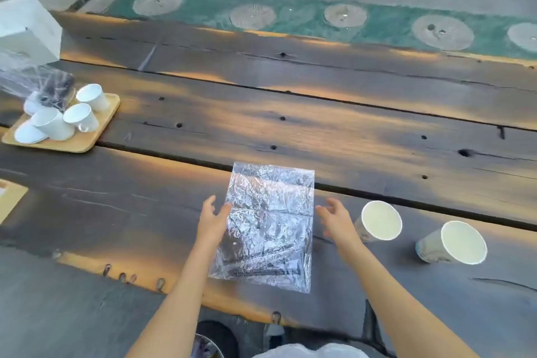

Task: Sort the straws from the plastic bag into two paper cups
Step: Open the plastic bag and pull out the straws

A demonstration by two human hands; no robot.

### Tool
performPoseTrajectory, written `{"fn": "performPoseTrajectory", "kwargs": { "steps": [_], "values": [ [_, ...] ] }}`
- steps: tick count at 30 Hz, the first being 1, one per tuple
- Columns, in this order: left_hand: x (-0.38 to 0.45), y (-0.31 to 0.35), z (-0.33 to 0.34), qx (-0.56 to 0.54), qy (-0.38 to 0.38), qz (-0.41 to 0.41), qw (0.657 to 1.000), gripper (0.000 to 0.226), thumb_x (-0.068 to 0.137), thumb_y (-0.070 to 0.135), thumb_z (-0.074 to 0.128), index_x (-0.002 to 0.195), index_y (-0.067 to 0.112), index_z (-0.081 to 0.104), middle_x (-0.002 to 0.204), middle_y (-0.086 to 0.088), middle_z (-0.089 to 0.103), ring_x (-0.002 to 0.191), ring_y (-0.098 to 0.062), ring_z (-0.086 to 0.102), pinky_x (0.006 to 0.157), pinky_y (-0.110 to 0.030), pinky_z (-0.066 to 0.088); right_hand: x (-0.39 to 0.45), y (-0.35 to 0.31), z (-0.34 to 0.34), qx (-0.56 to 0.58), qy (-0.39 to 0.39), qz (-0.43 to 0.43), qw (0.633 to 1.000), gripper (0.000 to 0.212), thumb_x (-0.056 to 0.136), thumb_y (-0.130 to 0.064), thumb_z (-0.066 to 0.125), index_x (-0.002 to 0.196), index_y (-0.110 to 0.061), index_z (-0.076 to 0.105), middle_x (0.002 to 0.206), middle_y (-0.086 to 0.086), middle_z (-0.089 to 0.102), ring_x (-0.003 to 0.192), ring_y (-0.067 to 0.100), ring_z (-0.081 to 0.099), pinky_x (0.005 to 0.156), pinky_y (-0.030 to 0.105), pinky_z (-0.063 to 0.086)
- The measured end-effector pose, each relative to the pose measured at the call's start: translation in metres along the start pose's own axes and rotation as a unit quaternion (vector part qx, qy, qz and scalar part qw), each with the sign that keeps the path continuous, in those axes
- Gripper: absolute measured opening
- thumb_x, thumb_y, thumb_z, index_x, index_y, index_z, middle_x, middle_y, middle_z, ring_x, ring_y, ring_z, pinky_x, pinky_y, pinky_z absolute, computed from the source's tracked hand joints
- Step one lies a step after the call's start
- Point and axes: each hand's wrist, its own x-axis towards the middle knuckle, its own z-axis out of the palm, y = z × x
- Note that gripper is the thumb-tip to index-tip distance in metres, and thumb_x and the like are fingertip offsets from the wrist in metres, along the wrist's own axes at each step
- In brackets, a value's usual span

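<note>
Head view: crinkled clear plastic bag (268, 227) blurs its dark straws (261, 269); left hand (213, 219) touches its edge, right hand (337, 219) just beside it, both with fingers spread.

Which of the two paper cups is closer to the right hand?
The left paper cup, right beside the right hand. The other paper cup stands farther right, nearer the table edge.

Bare forearms, no sleeves visible
</note>
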Motion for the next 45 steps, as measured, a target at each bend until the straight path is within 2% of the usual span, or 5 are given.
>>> {"fn": "performPoseTrajectory", "kwargs": {
  "steps": [10, 15, 22, 32, 45],
  "values": [
    [0.082, -0.001, 0.007, -0.001, 0.003, -0.108, 0.994, 0.047, 0.100, 0.029, 0.054, 0.144, 0.021, 0.043, 0.144, -0.006, 0.049, 0.124, -0.025, 0.053, 0.099, -0.039, 0.047, 0.082, -0.011, 0.025, -0.005, 0.021, 0.117, 0.993, 0.045, 0.096, -0.018, 0.050, 0.139, -0.011, 0.041, 0.110, 0.006, 0.055, 0.089, 0.022, 0.052, 0.078, 0.036, 0.042],
    [0.100, 0.006, 0.015, 0.047, -0.024, -0.113, 0.992, 0.031, 0.099, 0.029, 0.055, 0.127, 0.018, 0.058, 0.119, -0.005, 0.062, 0.101, -0.019, 0.060, 0.090, -0.037, 0.048, 0.093, -0.010, 0.033, 0.025, 0.038, 0.120, 0.992, 0.030, 0.094, -0.007, 0.047, 0.107, 0.020, 0.047, 0.079, 0.008, 0.045, 0.071, 0.021, 0.037, 0.059, 0.030, 0.027],
    [0.094, 0.007, 0.010, 0.071, -0.032, -0.057, 0.995, 0.031, 0.098, 0.029, 0.055, 0.075, 0.011, 0.047, 0.073, -0.002, 0.052, 0.052, -0.008, 0.061, 0.069, -0.034, 0.045, 0.080, -0.015, 0.027, 0.087, 0.017, 0.083, 0.993, 0.025, 0.096, -0.009, 0.049, 0.073, -0.011, 0.056, 0.071, 0.009, 0.047, 0.069, 0.022, 0.046, 0.064, 0.035, 0.049],
    [0.004, -0.008, -0.031, -0.047, -0.069, 0.020, 0.996, 0.032, 0.098, 0.019, 0.061, 0.068, 0.008, 0.060, 0.067, -0.001, 0.057, 0.068, -0.013, 0.061, 0.083, -0.038, 0.054, -0.026, -0.017, -0.011, 0.085, 0.004, -0.054, 0.995, 0.028, 0.099, -0.018, 0.053, 0.075, -0.004, 0.058, 0.067, 0.005, 0.063, 0.060, 0.017, 0.053, 0.060, 0.029, 0.049],
    [-0.112, 0.017, -0.036, -0.133, -0.128, 0.134, 0.974, 0.027, 0.101, 0.015, 0.052, 0.085, -0.001, 0.068, 0.075, -0.007, 0.069, 0.068, -0.022, 0.058, 0.065, -0.031, 0.046, -0.143, 0.015, -0.067, 0.149, 0.026, -0.160, 0.976, 0.031, 0.099, -0.024, 0.058, 0.075, -0.005, 0.053, 0.070, 0.009, 0.056, 0.067, 0.021, 0.052, 0.071, 0.040, 0.041]
  ]
}}
